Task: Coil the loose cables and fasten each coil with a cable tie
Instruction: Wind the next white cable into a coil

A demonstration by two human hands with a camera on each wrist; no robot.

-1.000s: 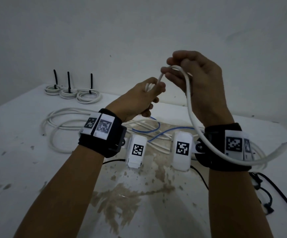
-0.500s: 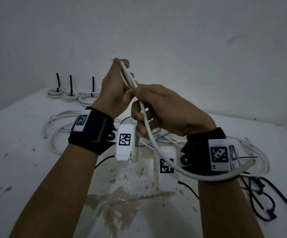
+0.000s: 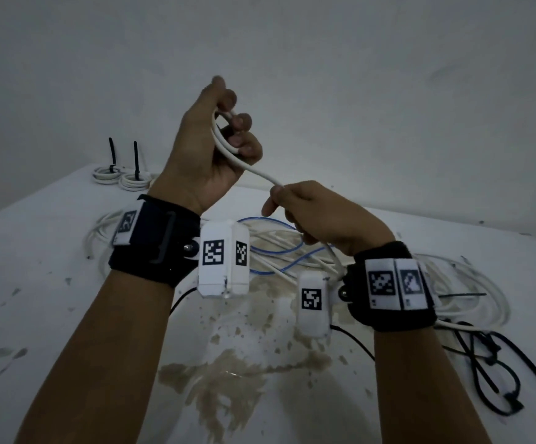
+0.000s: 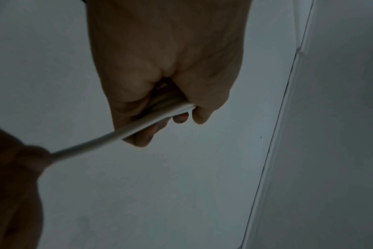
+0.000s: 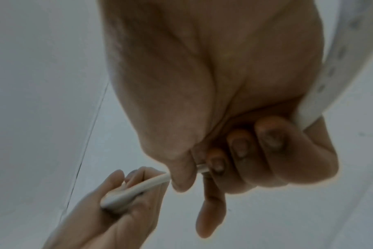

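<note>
A white cable (image 3: 257, 171) runs taut between my two raised hands. My left hand (image 3: 225, 139) is held high, palm toward me, its fingers curled round a small loop of the cable (image 4: 160, 116). Lower and to the right, my right hand (image 3: 295, 206) pinches the same cable (image 5: 147, 183) between thumb and fingers. From there the cable drops past the right wrist (image 5: 322, 80) to the table. Loose white cables (image 3: 471, 283) and a blue cable (image 3: 273, 248) lie tangled on the white table (image 3: 36, 315) under my hands.
Two tied white coils (image 3: 122, 177) with upright black ties stand at the table's far left corner. Loose black cable ties (image 3: 497, 363) lie at the right edge. A brown stain (image 3: 228, 379) marks the table's middle. A wall rises just behind.
My hands have drawn apart: the left rose with its loop, the right slid down and to the right along the cable, which now stretches between them.
</note>
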